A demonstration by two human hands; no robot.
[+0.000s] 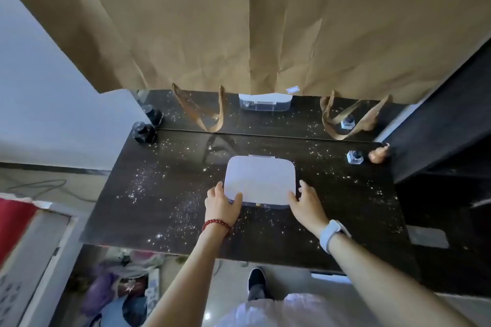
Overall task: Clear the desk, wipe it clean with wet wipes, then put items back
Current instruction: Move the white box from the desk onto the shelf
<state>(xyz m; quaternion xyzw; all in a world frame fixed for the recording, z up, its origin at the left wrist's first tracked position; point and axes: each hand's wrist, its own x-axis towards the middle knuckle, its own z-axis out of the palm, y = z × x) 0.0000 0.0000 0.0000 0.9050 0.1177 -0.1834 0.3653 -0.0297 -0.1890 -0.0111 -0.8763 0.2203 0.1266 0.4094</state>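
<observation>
White and rounded at the corners, a flat box [259, 182] is lying near the middle of a dark wood-grain surface [164, 202] that is glittering with pale specks scattered over much of its top. The left hand [222, 205] is holding the box at its near left corner, thumb lying on the lid and fingers wrapping along the left edge, so that grip is closed on the box. The right hand [305, 203] is doing the same at the near right corner, thumb on the lid and fingers curling beside the right edge, its grip also closed on the box. A red bead bracelet [216, 224] is sitting on the left wrist and a pale watch [332, 233] on the right wrist.

At the far left corner of the surface a small black bottle [143, 132] is standing, and a mirror [265, 117] along the back is showing its reflection just behind it. Near the far right edge a small clear bottle with a dark cap [355, 157] is standing, with a small brown rounded object [377, 155] just beside it on the right. Brown paper [265, 21] is hanging over the upper part of the mirror. Below the near edge of the surface a dark shoe [257, 284] is showing on the floor.
</observation>
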